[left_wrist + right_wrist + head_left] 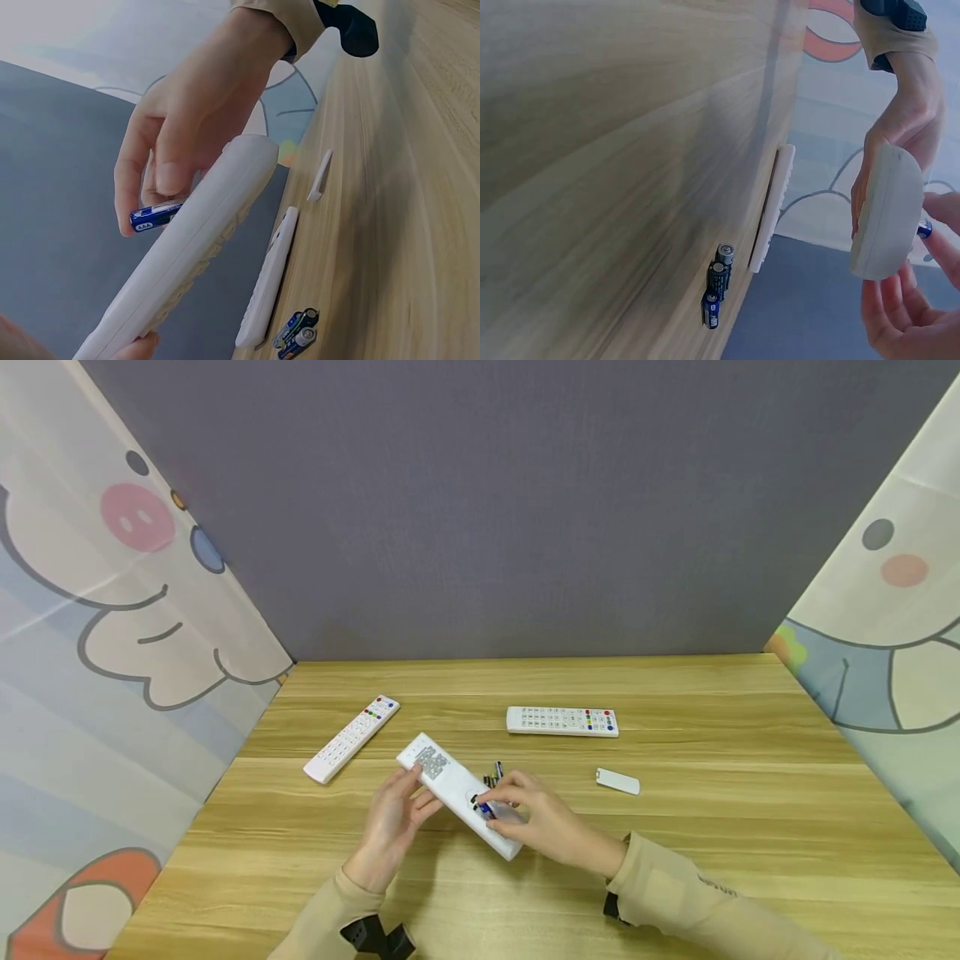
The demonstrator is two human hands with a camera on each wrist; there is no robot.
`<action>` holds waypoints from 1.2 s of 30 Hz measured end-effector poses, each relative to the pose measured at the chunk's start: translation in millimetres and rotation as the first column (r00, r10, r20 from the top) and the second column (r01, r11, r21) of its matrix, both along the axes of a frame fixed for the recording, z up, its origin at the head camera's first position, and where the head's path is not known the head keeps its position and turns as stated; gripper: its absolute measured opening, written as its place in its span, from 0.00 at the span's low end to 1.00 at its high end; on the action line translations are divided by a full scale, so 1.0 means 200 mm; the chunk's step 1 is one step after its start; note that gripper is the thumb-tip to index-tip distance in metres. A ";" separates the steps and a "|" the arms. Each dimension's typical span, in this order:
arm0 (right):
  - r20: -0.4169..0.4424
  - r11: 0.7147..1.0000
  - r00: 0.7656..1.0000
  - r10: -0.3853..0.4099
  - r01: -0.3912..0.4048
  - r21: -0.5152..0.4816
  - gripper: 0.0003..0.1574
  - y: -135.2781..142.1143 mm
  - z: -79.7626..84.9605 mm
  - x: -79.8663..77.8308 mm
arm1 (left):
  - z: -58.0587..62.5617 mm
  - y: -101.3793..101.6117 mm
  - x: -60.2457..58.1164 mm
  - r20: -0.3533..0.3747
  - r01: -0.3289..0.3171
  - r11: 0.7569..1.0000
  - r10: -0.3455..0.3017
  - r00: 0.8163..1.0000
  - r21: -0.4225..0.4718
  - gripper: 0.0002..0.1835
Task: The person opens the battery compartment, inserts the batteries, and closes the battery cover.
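A white remote control [453, 783] is tilted above the table, its back with a printed label turned up. My left hand [392, 818] grips it near the label end, thumb on top and fingers beneath. At the other end, my right hand [542, 820] pinches a blue AAA battery [152, 216] between thumb and fingers, over the open battery compartment in the head view. In the left wrist view the battery sticks out past the remote's back edge. Fingers hide part of the compartment. Loose batteries [717, 279] lie on the table just behind the remote.
One white remote [352, 739] lies slanted at the left, buttons up. Another remote [562, 721] lies sideways farther back. To the right is a small white battery cover [618, 781]. A dark grey panel [510, 527] stands along the back of the wooden table [712, 860].
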State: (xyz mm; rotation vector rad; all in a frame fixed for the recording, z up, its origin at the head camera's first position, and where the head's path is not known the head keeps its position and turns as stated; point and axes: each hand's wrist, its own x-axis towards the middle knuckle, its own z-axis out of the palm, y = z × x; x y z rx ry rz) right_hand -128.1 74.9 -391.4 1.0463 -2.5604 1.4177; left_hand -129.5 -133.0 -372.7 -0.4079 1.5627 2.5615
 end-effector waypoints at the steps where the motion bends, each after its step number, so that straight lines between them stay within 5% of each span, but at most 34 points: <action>1: -0.023 1.000 1.000 0.002 -0.001 0.017 0.20 0.00 0.00 0.00 | 0.00 0.00 0.00 0.000 -0.004 1.000 0.004 1.000 -0.004 0.16; 5: -0.098 0.996 0.995 0.002 0.006 0.083 0.29 0.00 -0.01 0.01 | 0.00 -0.01 0.00 -0.019 -0.010 1.000 0.009 1.000 -0.019 0.19; 12: -0.087 0.984 0.995 0.057 -0.042 0.170 0.42 0.00 -0.03 0.02 | -0.01 -0.02 0.00 -0.112 0.030 0.999 -0.025 0.993 0.045 0.19; 21: -0.153 0.988 0.986 0.062 -0.038 0.153 0.41 0.00 -0.05 0.03 | 0.03 0.00 -0.01 -0.012 -0.022 1.000 0.022 1.000 0.004 0.16; 36: -0.245 0.991 0.967 0.064 -0.034 0.127 0.40 -0.01 -0.06 0.03 | 0.05 0.00 0.01 0.005 -0.023 1.000 0.023 1.000 0.019 0.13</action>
